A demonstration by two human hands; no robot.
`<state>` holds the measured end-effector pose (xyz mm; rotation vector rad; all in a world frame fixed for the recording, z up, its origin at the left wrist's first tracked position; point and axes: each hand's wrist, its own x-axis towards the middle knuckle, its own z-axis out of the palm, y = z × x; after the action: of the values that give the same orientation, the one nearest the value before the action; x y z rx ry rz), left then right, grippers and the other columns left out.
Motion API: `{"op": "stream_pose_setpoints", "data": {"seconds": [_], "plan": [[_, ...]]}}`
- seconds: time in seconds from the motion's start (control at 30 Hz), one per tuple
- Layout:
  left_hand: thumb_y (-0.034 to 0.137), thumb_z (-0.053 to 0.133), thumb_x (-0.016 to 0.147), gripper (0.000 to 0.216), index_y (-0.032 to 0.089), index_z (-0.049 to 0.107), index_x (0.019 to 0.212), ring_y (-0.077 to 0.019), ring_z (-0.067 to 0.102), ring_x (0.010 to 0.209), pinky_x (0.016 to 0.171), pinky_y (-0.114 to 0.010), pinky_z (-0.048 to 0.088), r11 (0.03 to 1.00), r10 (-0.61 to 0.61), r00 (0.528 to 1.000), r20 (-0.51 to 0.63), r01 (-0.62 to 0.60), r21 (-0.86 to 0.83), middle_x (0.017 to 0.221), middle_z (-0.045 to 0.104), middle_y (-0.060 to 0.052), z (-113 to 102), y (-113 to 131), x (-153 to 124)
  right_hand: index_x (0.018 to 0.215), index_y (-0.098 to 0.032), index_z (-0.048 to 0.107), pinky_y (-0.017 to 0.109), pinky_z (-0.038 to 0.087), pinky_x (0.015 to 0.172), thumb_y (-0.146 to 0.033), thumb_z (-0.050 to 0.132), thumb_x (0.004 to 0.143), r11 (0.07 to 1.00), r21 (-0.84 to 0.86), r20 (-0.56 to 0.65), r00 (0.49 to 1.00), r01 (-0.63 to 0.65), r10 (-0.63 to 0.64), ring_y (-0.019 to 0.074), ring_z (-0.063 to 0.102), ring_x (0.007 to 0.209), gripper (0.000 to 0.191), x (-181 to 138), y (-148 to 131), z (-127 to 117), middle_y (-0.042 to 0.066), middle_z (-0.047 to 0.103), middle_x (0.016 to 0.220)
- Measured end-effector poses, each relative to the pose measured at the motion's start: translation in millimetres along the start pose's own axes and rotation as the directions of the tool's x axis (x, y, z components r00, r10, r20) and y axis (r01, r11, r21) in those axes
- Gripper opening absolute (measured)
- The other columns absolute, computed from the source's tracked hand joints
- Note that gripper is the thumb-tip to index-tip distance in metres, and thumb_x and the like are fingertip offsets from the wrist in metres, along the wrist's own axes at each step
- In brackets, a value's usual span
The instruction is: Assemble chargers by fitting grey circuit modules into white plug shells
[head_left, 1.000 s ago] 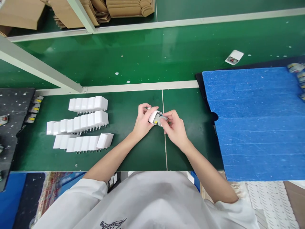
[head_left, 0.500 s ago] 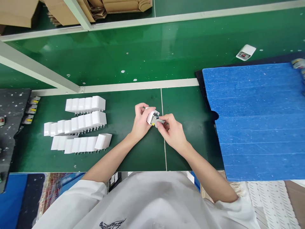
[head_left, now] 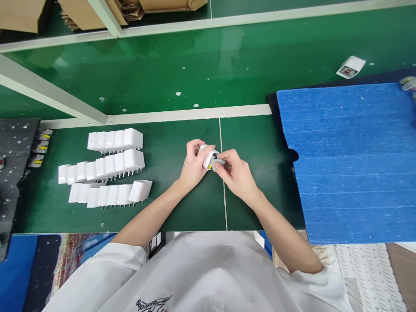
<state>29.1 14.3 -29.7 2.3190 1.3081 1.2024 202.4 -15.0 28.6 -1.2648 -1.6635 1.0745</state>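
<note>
Above the green table [head_left: 182,203], my left hand [head_left: 193,164] is closed around a white charger shell [head_left: 207,156]. My right hand [head_left: 234,172] pinches a small circuit insert [head_left: 217,161] with yellow and grey parts, and its end sits in the shell's open mouth. The two hands meet over the seam in the middle of the table. To the left lie three rows of finished white chargers [head_left: 110,168] with their prongs pointing down.
A blue foam sheet [head_left: 351,160] covers the right side. A black foam pad [head_left: 13,164] at the left carries loose inserts [head_left: 40,147]. One white charger [head_left: 350,66] lies on the far belt. Cardboard [head_left: 94,11] is stacked behind a metal frame [head_left: 55,97].
My right hand has pushed the insert further into the shell, so less of it shows. Both hands stay in about the same place.
</note>
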Motion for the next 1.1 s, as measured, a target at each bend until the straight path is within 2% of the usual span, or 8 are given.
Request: {"op": "stream_pose_setpoints", "data": {"seconds": [0.3,0.43,0.53,0.63,0.77,0.83,0.97,1.1], "plan": [[0.029,0.063,0.097,0.031,0.027,0.057,0.128,-0.0159,0.056,0.091,0.077,-0.033,0.056,0.999,0.031,0.999,0.027,-0.03,-0.019,0.123,0.044,-0.009,-0.5,2.3,0.0,0.095,-0.025,0.048,0.026,0.047,0.061,-0.037,0.054,0.093,0.998,0.0,-0.006,0.998,-0.058,0.058,0.0131,0.056,0.06,0.014,-0.3,-1.0,1.6,-0.003,0.06,0.075],[0.031,0.065,0.096,0.034,0.026,0.057,0.129,-0.0178,0.06,0.094,0.081,-0.035,0.057,0.997,0.008,0.997,0.072,-0.003,-0.072,0.123,0.048,-0.01,-2.3,2.7,1.1,0.117,-0.024,0.053,0.03,0.049,0.065,-0.04,0.058,0.094,0.986,-0.153,-0.043,0.997,-0.065,0.059,0.0181,0.064,0.069,0.029,-0.9,1.7,3.0,0.001,0.067,0.084],[0.034,0.065,0.097,0.039,0.026,0.055,0.134,-0.0208,0.063,0.105,0.089,-0.036,0.057,0.981,0.011,0.99,0.143,0.017,-0.191,0.123,0.055,-0.011,-5.8,4.6,4.6,0.134,-0.023,0.049,0.033,0.052,0.067,-0.046,0.057,0.095,0.982,-0.13,-0.069,0.989,-0.138,0.13,0.019,0.065,0.068,0.046,2.9,4.7,-8.1,0.0,0.065,0.081],[0.037,0.063,0.099,0.039,0.025,0.052,0.134,-0.0223,0.065,0.116,0.094,-0.036,0.058,0.931,0.009,0.975,0.223,0.073,-0.357,0.126,0.063,-0.011,-9.2,6.3,6.9,0.135,-0.023,0.05,0.032,0.056,0.062,-0.048,0.064,0.088,0.965,0.052,0.103,0.963,-0.257,0.251,0.0172,0.066,0.071,0.055,9.3,8.0,-24.0,0.003,0.068,0.097],[0.039,0.061,0.1,0.031,0.024,0.052,0.126,-0.0233,0.066,0.122,0.094,-0.037,0.059,0.842,-0.017,0.956,0.292,0.171,-0.512,0.13,0.064,-0.013,-11.7,5.7,5.8,0.137,-0.026,0.046,0.027,0.058,0.055,-0.044,0.07,0.079,0.833,0.282,0.394,0.849,-0.476,0.352,0.0186,0.069,0.082,0.065,14.2,10.5,-29.7,0.004,0.067,0.102],[0.039,0.059,0.101,0.031,0.025,0.052,0.128,-0.0241,0.064,0.124,0.093,-0.038,0.059,0.833,-0.009,0.953,0.303,0.175,-0.525,0.133,0.061,-0.014,-12.8,4.4,5.1,0.136,-0.026,0.046,0.026,0.059,0.055,-0.042,0.068,0.079,0.802,0.335,0.377,0.851,-0.494,0.366,0.0183,0.068,0.084,0.064,14.2,10.5,-25.2,0.003,0.067,0.099],[0.046,0.052,0.102,0.039,0.025,0.049,0.134,-0.0277,0.058,0.128,0.099,-0.045,0.056,0.859,0.027,0.941,0.337,0.15,-0.489,0.136,0.053,-0.016,-15.8,3.0,5.4,0.121,-0.025,0.055,0.025,0.059,0.055,-0.039,0.065,0.08,0.859,0.281,0.274,0.894,-0.428,0.356,0.0174,0.066,0.086,0.044,12.1,8.8,-15.0,0.003,0.068,0.103],[0.043,0.04,0.103,0.036,0.024,0.048,0.132,-0.0255,0.059,0.119,0.094,-0.041,0.056,0.852,-0.042,0.91,0.412,0.248,-0.462,0.131,0.054,-0.013,-20.5,6.5,7.4,0.11,-0.025,0.052,0.026,0.058,0.054,-0.039,0.065,0.077,0.891,0.221,0.235,0.908,-0.396,0.346,0.0178,0.065,0.084,0.038,9.6,8.2,-11.3,0.002,0.067,0.1]]}}
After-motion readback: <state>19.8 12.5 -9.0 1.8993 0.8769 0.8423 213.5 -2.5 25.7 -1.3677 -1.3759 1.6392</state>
